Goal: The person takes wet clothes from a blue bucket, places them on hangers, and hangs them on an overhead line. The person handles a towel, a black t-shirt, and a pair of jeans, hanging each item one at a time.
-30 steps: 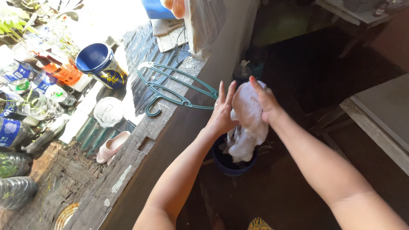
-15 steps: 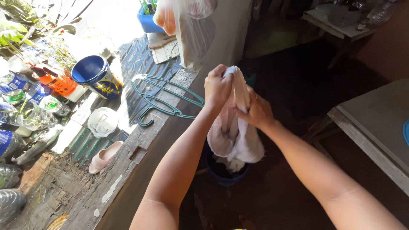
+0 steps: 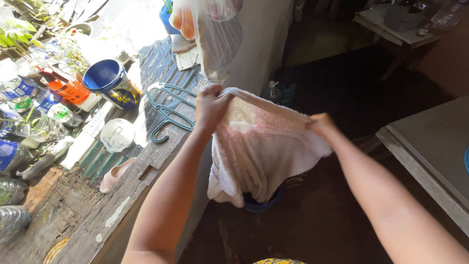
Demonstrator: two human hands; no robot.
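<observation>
Here we log one pale towel (image 3: 264, 146), spread wide between two hands. Our left hand (image 3: 211, 105) is closed in a fist on the towel's upper left corner, fingers curled over the hem. Our right hand (image 3: 320, 124) is pinched tight on the upper right corner; its fingertips are folded into the cloth, so we cannot see them singly. The top edge runs taut from hand to hand, sloping down toward the right. The rest of the towel hangs in soft vertical folds, its lower left corner drooping lowest.

Below the towel: one dark blue bucket (image 3: 261, 202), mostly hidden behind the hanging cloth, only its near rim showing. Whether the cloth touches it we cannot tell.

Left of the hands, on the weathered wooden ledge (image 3: 132, 188): teal clothes hangers (image 3: 168, 113), apparently two overlapping, just beside the left hand. Farther left: one blue tub (image 3: 110, 83) lying tilted with its mouth open, one orange bottle (image 3: 66, 88), one white round lid (image 3: 117, 134), one pink slipper (image 3: 115, 175). Several clear plastic bottles (image 3: 14, 156) line the far left edge; the exact count is unclear.

Far, above the towel: one translucent plastic bag (image 3: 212, 32) hanging. Right: one grey table (image 3: 435, 151), edge only.
</observation>
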